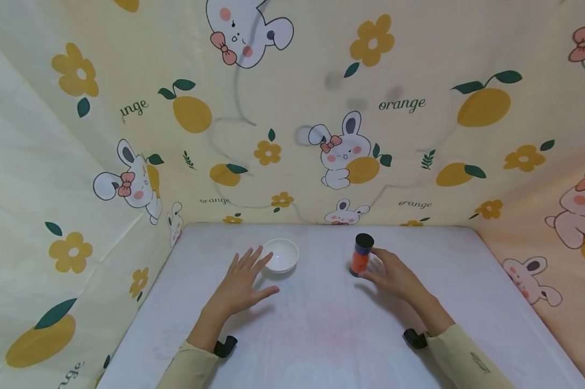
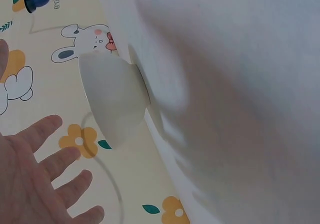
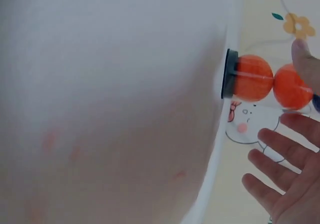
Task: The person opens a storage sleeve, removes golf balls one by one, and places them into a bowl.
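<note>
A small white bowl [image 1: 284, 258] stands upright on the table at centre left. My left hand [image 1: 240, 286] hovers at its left with the fingers spread, overlapping the rim in the head view; the left wrist view shows the fingers apart from the bowl [image 2: 114, 96]. To the right stands a clear tube [image 1: 361, 256] with black ends, holding two orange balls and a dark blue one on top. My right hand [image 1: 394, 276] is at the tube's right side, thumb and fingers parted around it. In the right wrist view the fingers [image 3: 280, 169] are straight, and the thumb overlaps the tube.
A white cloth covers the table [image 1: 321, 335]. Behind it and at both sides hangs a cream curtain [image 1: 297, 151] printed with rabbits and oranges. Dark wrist cameras [image 1: 225, 346] sit below both wrists.
</note>
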A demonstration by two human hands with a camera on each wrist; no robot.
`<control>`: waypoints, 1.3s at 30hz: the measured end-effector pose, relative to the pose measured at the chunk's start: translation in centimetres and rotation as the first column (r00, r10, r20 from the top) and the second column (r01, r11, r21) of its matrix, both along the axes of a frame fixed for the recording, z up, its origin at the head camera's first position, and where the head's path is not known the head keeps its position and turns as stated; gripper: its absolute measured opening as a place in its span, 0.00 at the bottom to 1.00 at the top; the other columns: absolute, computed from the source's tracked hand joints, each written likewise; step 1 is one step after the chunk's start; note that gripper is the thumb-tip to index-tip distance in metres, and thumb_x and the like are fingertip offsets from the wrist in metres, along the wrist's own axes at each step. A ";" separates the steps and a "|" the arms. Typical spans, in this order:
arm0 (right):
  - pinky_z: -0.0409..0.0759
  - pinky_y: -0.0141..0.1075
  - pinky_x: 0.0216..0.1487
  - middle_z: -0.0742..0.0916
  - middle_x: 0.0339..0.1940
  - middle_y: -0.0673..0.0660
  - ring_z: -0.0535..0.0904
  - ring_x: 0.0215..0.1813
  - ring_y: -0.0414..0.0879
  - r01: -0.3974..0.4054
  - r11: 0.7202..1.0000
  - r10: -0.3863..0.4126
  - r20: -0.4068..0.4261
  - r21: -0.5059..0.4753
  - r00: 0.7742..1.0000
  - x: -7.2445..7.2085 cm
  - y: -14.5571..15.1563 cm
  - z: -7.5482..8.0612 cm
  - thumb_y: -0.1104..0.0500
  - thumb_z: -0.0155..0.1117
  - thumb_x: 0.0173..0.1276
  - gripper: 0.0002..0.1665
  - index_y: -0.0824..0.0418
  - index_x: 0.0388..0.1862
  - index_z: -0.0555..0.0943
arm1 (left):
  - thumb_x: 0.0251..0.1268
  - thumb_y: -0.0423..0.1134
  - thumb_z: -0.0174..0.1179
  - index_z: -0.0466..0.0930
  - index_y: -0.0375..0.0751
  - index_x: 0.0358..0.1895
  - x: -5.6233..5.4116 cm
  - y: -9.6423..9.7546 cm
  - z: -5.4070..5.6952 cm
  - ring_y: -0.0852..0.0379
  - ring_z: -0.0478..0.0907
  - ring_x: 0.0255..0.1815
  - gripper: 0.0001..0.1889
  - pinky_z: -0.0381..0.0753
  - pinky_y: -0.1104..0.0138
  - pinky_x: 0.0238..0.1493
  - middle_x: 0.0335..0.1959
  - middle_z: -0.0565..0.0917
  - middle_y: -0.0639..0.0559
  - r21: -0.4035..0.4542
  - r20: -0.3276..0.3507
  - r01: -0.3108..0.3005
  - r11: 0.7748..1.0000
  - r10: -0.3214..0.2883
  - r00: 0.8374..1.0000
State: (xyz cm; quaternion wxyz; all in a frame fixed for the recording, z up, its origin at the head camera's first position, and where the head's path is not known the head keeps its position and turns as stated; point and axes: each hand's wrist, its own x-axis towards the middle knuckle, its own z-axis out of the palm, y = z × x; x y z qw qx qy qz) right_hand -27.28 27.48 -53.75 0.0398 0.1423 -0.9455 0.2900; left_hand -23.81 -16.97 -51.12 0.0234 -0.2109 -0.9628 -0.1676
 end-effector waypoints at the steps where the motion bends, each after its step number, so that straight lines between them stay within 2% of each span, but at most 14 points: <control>1: 0.69 0.70 0.75 0.77 0.74 0.74 0.70 0.76 0.73 -0.002 1.000 0.002 -0.001 -0.005 1.000 -0.1 0.0 -0.1 0.40 0.79 0.68 0.53 0.69 0.78 0.69 | 0.69 0.75 0.59 0.58 0.57 0.87 0.0 0.1 0.0 0.40 0.46 0.90 0.49 0.40 0.38 0.86 0.89 0.53 0.46 0.003 -0.002 0.005 1.000 -0.005 1.000; 7: 0.68 0.69 0.76 0.79 0.72 0.75 0.71 0.76 0.74 0.018 0.998 -0.015 0.042 -0.065 0.999 -0.7 -0.2 -0.4 0.44 0.78 0.71 0.47 0.72 0.75 0.72 | 0.70 0.77 0.57 0.58 0.57 0.87 0.1 0.5 -0.2 0.41 0.46 0.90 0.49 0.39 0.38 0.86 0.89 0.53 0.46 0.015 -0.009 0.037 0.999 -0.037 0.999; 13: 0.70 0.70 0.74 0.81 0.71 0.72 0.72 0.75 0.73 0.052 0.988 -0.038 0.096 -0.147 0.995 -1.1 -0.8 -0.5 0.46 0.77 0.71 0.41 0.68 0.73 0.75 | 0.70 0.76 0.57 0.58 0.57 0.87 0.0 1.3 -0.3 0.41 0.46 0.90 0.49 0.40 0.38 0.86 0.89 0.53 0.46 0.025 -0.010 0.056 0.998 -0.056 0.998; 19: 0.79 0.67 0.67 0.87 0.63 0.67 0.80 0.67 0.71 0.049 0.982 -0.030 0.102 -0.184 0.994 -1.4 -1.3 -0.8 0.47 0.78 0.71 0.38 0.63 0.72 0.76 | 0.70 0.76 0.57 0.59 0.58 0.87 0.0 2.4 -0.1 0.41 0.46 0.90 0.48 0.41 0.38 0.86 0.89 0.53 0.47 0.034 0.000 0.088 0.996 -0.088 0.996; 28: 0.85 0.60 0.61 0.87 0.61 0.69 0.86 0.59 0.65 0.043 0.972 -0.017 0.113 -0.229 0.993 -1.5 -1.9 -0.7 0.54 0.77 0.73 0.36 0.65 0.73 0.73 | 0.70 0.77 0.55 0.58 0.60 0.87 -0.3 3.6 -0.4 0.43 0.45 0.90 0.48 0.40 0.41 0.87 0.90 0.51 0.50 0.009 0.000 0.121 0.993 -0.121 0.993; 34: 0.86 0.59 0.61 0.87 0.60 0.70 0.86 0.58 0.65 0.040 0.969 -0.016 0.099 -0.243 0.995 -1.4 -2.3 -0.6 0.55 0.78 0.72 0.35 0.66 0.71 0.74 | 0.70 0.79 0.53 0.57 0.59 0.87 -0.4 4.0 -0.6 0.44 0.46 0.90 0.48 0.41 0.42 0.87 0.90 0.51 0.50 -0.005 -0.012 0.138 0.990 -0.138 0.990; 39: 0.86 0.58 0.60 0.88 0.60 0.66 0.86 0.60 0.64 0.050 0.971 -0.026 0.104 -0.234 0.994 -1.2 -2.7 -0.3 0.53 0.78 0.72 0.30 0.62 0.66 0.77 | 0.71 0.78 0.54 0.57 0.58 0.87 -0.4 4.4 -0.7 0.44 0.46 0.90 0.48 0.41 0.42 0.87 0.90 0.51 0.50 0.000 -0.009 0.153 0.988 -0.153 0.988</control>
